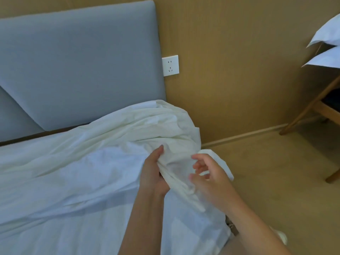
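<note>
Left hand (153, 174) grips bunched white sheet (128, 129) at bed corner; right hand (209, 178) hovers beside it, fingers (197, 157) loosely spread.

Two bare forearms, left hand (154, 174), right hand (211, 181), slender fingers (199, 158), unadorned wrists

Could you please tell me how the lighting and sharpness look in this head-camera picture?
Head view: soft, even light with no glare; the white sheet looks bluish, with gentle shadows in its folds; the right hand is slightly blurred at the fingers; wide-angle distortion tilts and bows the edges of the grey headboard.
</note>
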Demonstrator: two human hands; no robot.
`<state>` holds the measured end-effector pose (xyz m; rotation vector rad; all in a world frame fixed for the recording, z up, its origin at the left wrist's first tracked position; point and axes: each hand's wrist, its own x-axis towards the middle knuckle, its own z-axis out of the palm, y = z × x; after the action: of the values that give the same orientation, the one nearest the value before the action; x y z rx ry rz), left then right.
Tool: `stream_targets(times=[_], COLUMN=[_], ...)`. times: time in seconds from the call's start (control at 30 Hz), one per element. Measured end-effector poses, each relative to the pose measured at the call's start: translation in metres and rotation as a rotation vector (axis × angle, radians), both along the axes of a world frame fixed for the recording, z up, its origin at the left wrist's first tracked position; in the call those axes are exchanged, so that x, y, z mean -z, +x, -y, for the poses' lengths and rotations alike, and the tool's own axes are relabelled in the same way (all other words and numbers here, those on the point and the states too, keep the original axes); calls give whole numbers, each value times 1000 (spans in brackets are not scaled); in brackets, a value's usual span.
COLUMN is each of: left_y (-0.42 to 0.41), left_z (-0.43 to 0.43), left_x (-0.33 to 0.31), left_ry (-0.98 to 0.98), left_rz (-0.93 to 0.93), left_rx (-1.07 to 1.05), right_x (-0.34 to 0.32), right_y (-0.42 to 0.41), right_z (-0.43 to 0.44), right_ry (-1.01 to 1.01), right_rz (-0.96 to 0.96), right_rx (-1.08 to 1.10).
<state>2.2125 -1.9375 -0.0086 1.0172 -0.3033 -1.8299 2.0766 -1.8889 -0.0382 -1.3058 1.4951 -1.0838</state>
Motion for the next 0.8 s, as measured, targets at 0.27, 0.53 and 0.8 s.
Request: stream_targets(times=[0.27, 0.53, 0.8], left_y=[31, 6, 16], left_z=[-8, -7, -9], left_x=[-30, -8, 82], left_ry=[-266, -298, -452], left_rz=[718, 445, 1227], left_rx=[2, 338, 587], right_x=[-8, -5, -7], right_y=[38, 39, 22], right_z=[27, 30, 63], right_ry=[-134, 116, 200], right_rz=[-224, 84, 235], right_rx=[-46, -161, 236])
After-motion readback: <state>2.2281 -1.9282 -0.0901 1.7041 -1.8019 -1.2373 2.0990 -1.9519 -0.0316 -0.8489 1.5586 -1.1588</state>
